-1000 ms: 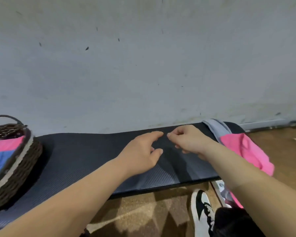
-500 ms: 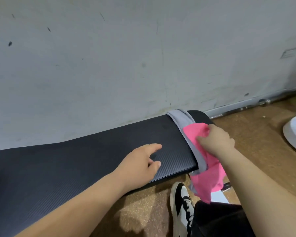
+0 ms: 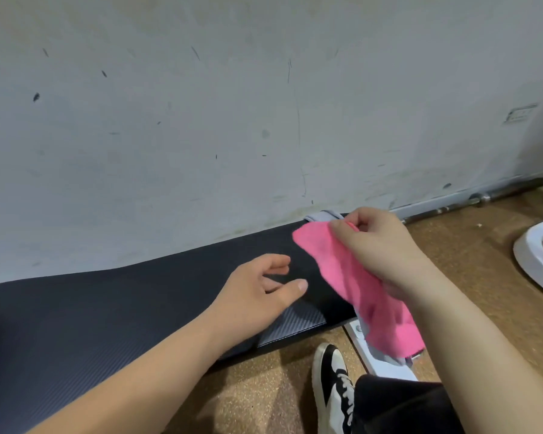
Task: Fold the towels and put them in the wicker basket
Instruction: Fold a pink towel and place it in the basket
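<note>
- While the right hand [image 3: 380, 245] pinches one pink towel [image 3: 355, 283] by its upper edge, fingers closed on the cloth, the towel hangs down slantwise over the right end of the black bench pad [image 3: 107, 308], its lower part dangling past the near edge
- One left hand [image 3: 257, 292] hovers over the pad, just left of the pink towel and not touching it, its fingers loosely spread and curled, holding nothing
- One grey towel [image 3: 322, 216] shows as a small strip at the far right end of the pad, close against the wall [image 3: 232, 104], mostly hidden behind the pink towel and the right hand; a bit more grey cloth peeks out below the pink towel's lower edge
- Two towels in all can be counted: one pink, one grey
- One black-and-white shoe [image 3: 333, 386] stands on the brown floor [image 3: 470, 255] near the bench's near edge, beside a dark trouser leg [image 3: 398, 405]
- One metal bar [image 3: 483, 198] lies along the foot of the wall at far right
- One white object [image 3: 533, 255], only partly seen, sits on the floor at the right edge; what it is cannot be told
</note>
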The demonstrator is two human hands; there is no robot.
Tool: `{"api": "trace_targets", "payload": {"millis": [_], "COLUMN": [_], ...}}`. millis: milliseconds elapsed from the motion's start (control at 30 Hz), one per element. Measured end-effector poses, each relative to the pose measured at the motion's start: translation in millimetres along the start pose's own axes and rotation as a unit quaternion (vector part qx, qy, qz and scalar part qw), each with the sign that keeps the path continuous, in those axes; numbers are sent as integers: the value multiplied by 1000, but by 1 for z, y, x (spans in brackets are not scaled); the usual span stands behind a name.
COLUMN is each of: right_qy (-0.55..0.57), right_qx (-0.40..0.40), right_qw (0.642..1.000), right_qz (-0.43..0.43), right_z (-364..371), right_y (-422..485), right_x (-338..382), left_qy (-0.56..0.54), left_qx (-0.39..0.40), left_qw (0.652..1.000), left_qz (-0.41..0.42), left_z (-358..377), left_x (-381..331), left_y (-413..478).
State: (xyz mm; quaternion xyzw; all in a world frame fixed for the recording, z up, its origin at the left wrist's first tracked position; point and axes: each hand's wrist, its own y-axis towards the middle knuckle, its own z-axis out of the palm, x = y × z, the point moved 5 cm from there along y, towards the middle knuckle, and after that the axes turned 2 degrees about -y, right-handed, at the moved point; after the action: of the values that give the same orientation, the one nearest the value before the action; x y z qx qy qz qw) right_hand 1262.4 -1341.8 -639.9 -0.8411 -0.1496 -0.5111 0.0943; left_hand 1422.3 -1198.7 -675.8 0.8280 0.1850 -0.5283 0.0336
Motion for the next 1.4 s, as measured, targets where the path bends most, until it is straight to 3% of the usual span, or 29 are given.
{"api": "trace_targets", "payload": {"millis": [67,167,400,567,700,900,967,1100,1233,1333,1400], "right_qy": [164,255,335,321,185,124,159,259,277,291,267], "right_qx": [60,69,113,66,-5,36,65,249,394,454,440], "right_qw": [984,964,935,943,982,991,985,932,876,842,855], "right_qz": [25,40,20,54,36,-30,-6,57,16,-22,-65], "right_z": [20,47,99,123,138,176,186,218,243,256,259], "right_y": [-14,-22,-32,-13,4,-2,-4,-18,-46,-59,-58], "right_x": [15,26,63,58,52,68,72,89,115,122,120], "left_qy": [-113,-204,-157,-127,-68,-29,1,75,68,58,61], "left_qx": [8,14,-123,-268,-346,-301,-310,-255,-219,-124,-91], "left_qw": [993,978,979,955,936,952,948,954,971,991,994], "left_qz": [-33,-37,-30,-31,-21,-46,-67,-142,-70,-12,-13], "left_z": [-2,-10,-76,-143,-184,-194,-202,-219,-226,-217,-212], "left_x": [-7,-11,14,35,37,53,60,84,90,81,80], "left_y": [-7,-20,-35,-47,-62,-69,-74,-85,-87,-76,-72]}}
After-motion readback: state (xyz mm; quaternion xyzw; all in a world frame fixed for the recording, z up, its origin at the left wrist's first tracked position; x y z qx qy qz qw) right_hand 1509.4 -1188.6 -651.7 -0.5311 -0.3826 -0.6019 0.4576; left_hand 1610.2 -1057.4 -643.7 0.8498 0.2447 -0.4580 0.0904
